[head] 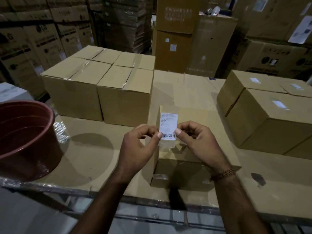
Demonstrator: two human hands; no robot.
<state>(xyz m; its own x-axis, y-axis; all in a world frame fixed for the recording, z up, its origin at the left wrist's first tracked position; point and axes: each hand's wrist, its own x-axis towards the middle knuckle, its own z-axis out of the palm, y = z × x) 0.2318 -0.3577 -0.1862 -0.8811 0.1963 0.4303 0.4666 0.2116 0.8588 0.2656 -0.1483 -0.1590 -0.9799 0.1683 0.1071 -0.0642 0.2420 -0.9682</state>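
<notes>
In the head view, the barcode label stands upright in the air just above the far part of the small carton. Its long axis runs away from the person, with the barcode at the near end and the printed lines above. The left hand pinches the label's lower left corner between thumb and curled forefinger, and the right hand pinches the lower right corner the same way. Both grips sit low on the label and level with each other, so neither hand is clearly nearer, and the remaining fingers of each hand are folded into the palm. A pale backing strip shows below the label's near edge and seems to continue above its far edge. From this I judge the label is being peeled for sticking, and the carton's top face directly beneath it is the likely landing place. The coming move then turns on lowering the label flat, straight down from the thumbs. A red plastic tub stands well to the left of the small carton, four taped cartons sit beyond it to the left, and labelled cartons are to its right
</notes>
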